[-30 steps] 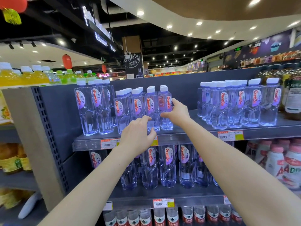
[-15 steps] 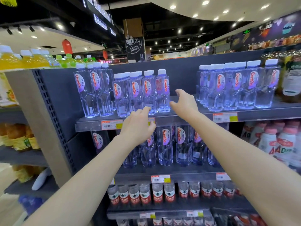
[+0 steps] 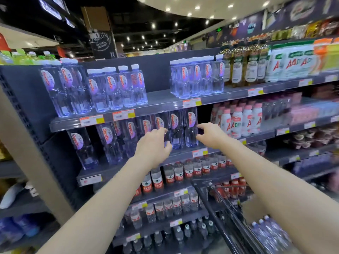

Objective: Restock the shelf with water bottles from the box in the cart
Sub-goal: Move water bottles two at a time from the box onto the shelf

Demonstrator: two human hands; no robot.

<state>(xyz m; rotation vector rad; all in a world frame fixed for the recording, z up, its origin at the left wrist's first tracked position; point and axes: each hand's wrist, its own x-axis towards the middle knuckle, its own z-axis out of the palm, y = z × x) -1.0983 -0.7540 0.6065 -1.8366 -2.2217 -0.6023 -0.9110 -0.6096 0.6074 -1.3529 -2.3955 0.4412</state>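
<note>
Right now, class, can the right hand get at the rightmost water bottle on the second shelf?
Probably yes: the right hand hangs open just beside that bottle, fingers almost touching it, with nothing between them.

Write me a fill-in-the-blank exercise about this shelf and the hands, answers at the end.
The left hand and the right hand both hold ____.
The water bottles on the top shelf have ____ caps.
The cart shows at the lower ____ of the view.
The AD drink bottles just right of the right hand have ____ caps.
Missing words: nothing; white; right; pink.
</note>
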